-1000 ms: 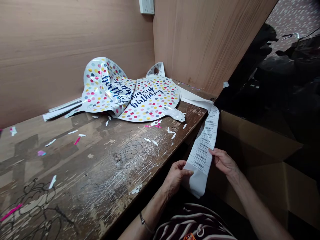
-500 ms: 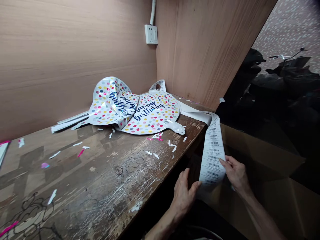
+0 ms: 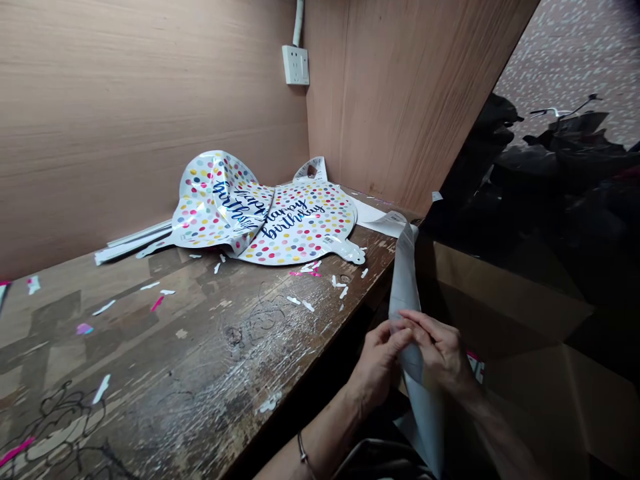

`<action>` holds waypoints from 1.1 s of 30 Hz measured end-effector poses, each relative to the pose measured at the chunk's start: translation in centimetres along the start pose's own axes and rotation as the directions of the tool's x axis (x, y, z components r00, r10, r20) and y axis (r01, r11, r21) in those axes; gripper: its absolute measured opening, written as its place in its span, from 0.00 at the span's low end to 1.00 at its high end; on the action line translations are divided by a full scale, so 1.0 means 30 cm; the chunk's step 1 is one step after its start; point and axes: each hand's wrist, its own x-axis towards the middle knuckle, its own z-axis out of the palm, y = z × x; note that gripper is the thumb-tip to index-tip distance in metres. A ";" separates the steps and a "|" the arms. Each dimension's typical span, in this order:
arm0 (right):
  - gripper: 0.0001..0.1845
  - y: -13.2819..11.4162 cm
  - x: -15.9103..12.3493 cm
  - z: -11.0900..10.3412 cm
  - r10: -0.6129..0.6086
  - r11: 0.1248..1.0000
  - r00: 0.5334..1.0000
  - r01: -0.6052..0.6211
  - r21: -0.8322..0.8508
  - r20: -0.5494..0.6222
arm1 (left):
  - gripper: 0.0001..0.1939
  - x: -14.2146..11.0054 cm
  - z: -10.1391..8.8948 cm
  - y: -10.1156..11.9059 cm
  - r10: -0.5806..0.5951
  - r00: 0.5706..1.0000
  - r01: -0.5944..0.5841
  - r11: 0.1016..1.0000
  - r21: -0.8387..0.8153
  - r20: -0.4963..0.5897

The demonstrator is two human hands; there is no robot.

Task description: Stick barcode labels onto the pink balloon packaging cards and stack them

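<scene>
A long white strip of barcode labels [image 3: 404, 280] hangs over the table's right edge and runs down past my hands, its blank side mostly facing me. My left hand [image 3: 379, 357] pinches the strip's left edge between thumb and fingers. From the right, my right hand [image 3: 440, 343] grips the same stretch, its fingertips meeting those of the left. The strip's upper part lies on the table and passes under dotted "happy birthday" foil balloons [image 3: 300, 223], which lie flat and overlapping. A curled end of labels [image 3: 313, 170] shows behind them.
Small white and pink scraps [image 3: 300, 301] litter the worn wooden table [image 3: 200, 373]. Flat white pieces [image 3: 133, 242] lie by the back panel, below a wall socket [image 3: 296, 65]. An open cardboard box [image 3: 525, 373] stands at the lower right, dark bags [image 3: 540, 167] behind it.
My hands have come together on the label strip, the right moving left and the left moving up. The strip has turned from its printed face to its blank side and twisted.
</scene>
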 end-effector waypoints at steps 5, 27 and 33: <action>0.13 0.044 0.002 -0.039 0.206 0.975 0.976 -0.199 0.096 -0.076 | 0.20 0.018 -0.068 -0.031 -0.084 0.986 0.062 0.986 -0.152 -0.146; 0.37 0.121 0.440 -0.075 0.351 0.507 0.833 -0.553 0.661 0.428 | 0.18 -0.044 0.055 0.178 0.006 0.999 -0.009 0.995 0.102 0.032; 0.13 -0.007 0.752 -0.003 0.261 0.691 0.952 -0.298 0.658 0.157 | 0.15 -0.033 0.097 0.255 0.081 0.996 -0.086 0.961 0.261 0.030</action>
